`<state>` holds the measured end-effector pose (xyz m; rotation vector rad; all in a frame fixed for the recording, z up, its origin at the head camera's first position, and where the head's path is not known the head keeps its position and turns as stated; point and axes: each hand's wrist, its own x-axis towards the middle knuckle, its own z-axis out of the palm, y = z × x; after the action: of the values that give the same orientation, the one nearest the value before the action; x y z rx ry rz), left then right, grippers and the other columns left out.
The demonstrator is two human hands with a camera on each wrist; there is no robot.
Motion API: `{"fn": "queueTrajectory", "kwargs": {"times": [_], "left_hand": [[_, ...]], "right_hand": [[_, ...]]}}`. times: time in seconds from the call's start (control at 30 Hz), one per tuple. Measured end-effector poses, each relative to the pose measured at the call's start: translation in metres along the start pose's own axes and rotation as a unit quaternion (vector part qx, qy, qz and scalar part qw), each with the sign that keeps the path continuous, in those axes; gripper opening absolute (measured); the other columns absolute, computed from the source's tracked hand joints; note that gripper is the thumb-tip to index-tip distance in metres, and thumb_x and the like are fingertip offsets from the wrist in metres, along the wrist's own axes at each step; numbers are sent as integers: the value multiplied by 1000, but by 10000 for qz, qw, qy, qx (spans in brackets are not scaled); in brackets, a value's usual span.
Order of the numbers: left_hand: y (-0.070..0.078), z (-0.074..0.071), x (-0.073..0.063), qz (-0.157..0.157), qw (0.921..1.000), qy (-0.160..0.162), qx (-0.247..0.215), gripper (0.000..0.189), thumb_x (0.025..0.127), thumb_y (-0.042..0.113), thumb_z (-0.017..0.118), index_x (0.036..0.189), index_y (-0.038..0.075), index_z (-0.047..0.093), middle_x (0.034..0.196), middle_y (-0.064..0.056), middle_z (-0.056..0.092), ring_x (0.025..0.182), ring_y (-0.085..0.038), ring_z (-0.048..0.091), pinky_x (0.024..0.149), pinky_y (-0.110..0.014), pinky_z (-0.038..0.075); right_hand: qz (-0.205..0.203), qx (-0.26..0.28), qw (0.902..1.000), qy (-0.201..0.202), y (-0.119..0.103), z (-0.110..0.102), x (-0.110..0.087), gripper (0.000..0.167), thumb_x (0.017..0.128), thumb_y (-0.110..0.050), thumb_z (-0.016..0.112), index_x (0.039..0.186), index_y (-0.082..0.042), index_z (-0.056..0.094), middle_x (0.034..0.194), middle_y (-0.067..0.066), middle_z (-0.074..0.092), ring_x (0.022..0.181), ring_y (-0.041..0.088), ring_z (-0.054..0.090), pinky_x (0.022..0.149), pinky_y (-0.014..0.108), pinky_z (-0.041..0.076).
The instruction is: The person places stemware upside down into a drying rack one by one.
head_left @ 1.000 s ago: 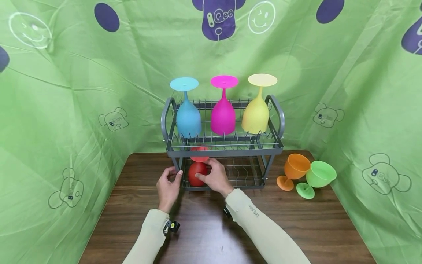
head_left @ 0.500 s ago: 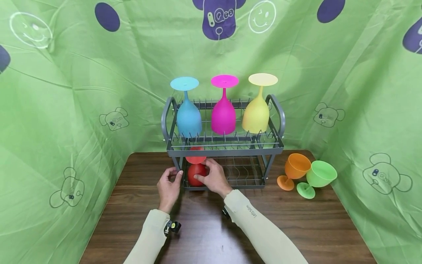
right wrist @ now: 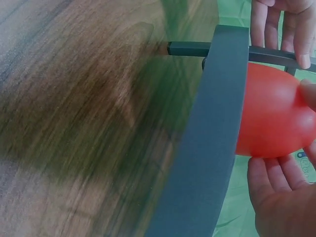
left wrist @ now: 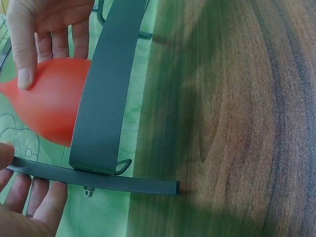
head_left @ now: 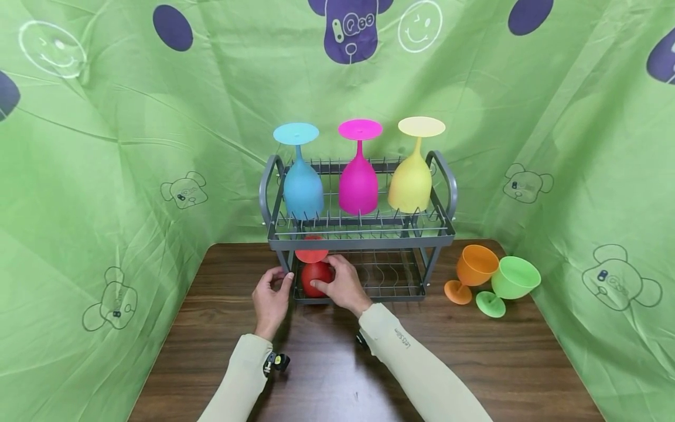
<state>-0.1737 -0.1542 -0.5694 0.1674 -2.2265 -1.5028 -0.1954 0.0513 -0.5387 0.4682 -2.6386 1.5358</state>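
Note:
A red plastic goblet (head_left: pixel 315 280) stands upside down at the left end of the lower tier of a dark grey dish rack (head_left: pixel 364 242). Its foot tips a little leftward and forward, partly covered by the upper tier. My right hand (head_left: pixel 345 286) holds the bowl from the right, thumb at the front. In the right wrist view, fingers lie under the red bowl (right wrist: pixel 276 111) behind the rack's broad rail. At the rack's front left post, my left hand (head_left: pixel 271 302) grips with thumb and fingers; the left wrist view shows the post (left wrist: pixel 143 182) between them.
On the upper tier a blue goblet (head_left: pixel 303 190), a pink goblet (head_left: pixel 358 189) and a yellow goblet (head_left: pixel 410 186) stand inverted. An orange goblet (head_left: pixel 477 266) and a light green goblet (head_left: pixel 514 278) stand upright on the wooden table (head_left: pixel 327 363), right of the rack.
The red goblet's foot has shifted slightly left and toward me, so the goblet leans more. The right hand moves a little with it; the left hand stays on the post.

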Motion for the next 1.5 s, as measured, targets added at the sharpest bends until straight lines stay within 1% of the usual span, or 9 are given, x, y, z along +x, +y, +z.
{"fn": "queueTrajectory", "kwargs": {"times": [0.13, 0.33, 0.6, 0.83, 0.97, 1.13, 1.23, 1.43, 1.5], "left_hand": [[0, -1, -1, 0, 10000, 4, -20, 21, 95, 22, 81, 111, 10, 76, 103, -9, 78, 94, -25, 75, 77, -17, 55], [1, -2, -1, 64, 9999, 94, -58, 19, 95, 21, 82, 109, 10, 76, 100, -9, 78, 92, -23, 74, 77, -19, 55], [4, 1, 0, 150, 9999, 59, 7, 20, 95, 20, 82, 110, 9, 76, 102, -10, 78, 94, -26, 76, 82, -36, 60], [4, 1, -1, 98, 9999, 55, 15, 18, 95, 19, 81, 110, 9, 76, 102, -9, 76, 95, -25, 75, 81, -38, 61], [3, 1, -2, 85, 9999, 61, 68, 18, 95, 19, 81, 110, 10, 76, 102, -8, 76, 96, -24, 75, 81, -37, 61], [0, 2, -3, 111, 9999, 39, 64, 18, 96, 20, 81, 110, 10, 76, 102, -8, 76, 95, -24, 75, 77, -18, 56], [-1, 2, -3, 117, 9999, 79, 26, 18, 96, 20, 81, 110, 10, 76, 102, -9, 76, 94, -22, 74, 75, -11, 52], [-1, 1, -2, 155, 9998, 125, 38, 18, 96, 19, 80, 109, 9, 75, 102, -9, 76, 93, -20, 73, 76, -9, 51], [-1, 2, -2, 150, 9998, 119, 41, 18, 96, 20, 80, 109, 9, 75, 102, -9, 76, 93, -20, 73, 76, -9, 51]], "right_hand": [[75, 75, 9999, 13, -3, -2, -2, 61, 89, -24, 88, 142, -10, 62, 136, 9, 65, 119, 30, 65, 99, 53, 60], [542, 525, 9971, 47, -3, -15, -13, 66, 89, -26, 87, 147, -11, 60, 145, 14, 62, 132, 38, 60, 109, 58, 54], [405, 990, 9892, 1001, 5, -54, -45, 55, 87, -17, 89, 138, -14, 68, 137, 10, 69, 125, 31, 67, 105, 42, 59], [10, 1533, 9717, 1796, 10, -92, -80, 46, 88, -5, 86, 131, -6, 70, 132, 16, 69, 125, 35, 66, 104, 41, 59], [-175, 1522, 9620, 2260, 16, -111, -105, 43, 87, 1, 84, 128, -2, 72, 130, 16, 70, 120, 21, 67, 100, 31, 60], [-153, 1248, 9506, 2838, 34, -138, -134, 43, 86, 6, 83, 127, 1, 72, 125, 22, 69, 112, 7, 68, 96, 19, 59], [16, 1121, 9417, 3172, 46, -155, -148, 45, 86, 8, 82, 129, 2, 70, 125, 18, 70, 110, 4, 69, 94, 17, 59], [405, 723, 9193, 3848, 70, -186, -171, 53, 84, 10, 83, 133, 1, 68, 123, -10, 71, 112, 2, 68, 91, 11, 57], [565, 550, 9094, 4083, 79, -197, -177, 54, 83, 9, 84, 134, 1, 68, 123, -12, 71, 112, 2, 67, 91, 11, 57]]}}
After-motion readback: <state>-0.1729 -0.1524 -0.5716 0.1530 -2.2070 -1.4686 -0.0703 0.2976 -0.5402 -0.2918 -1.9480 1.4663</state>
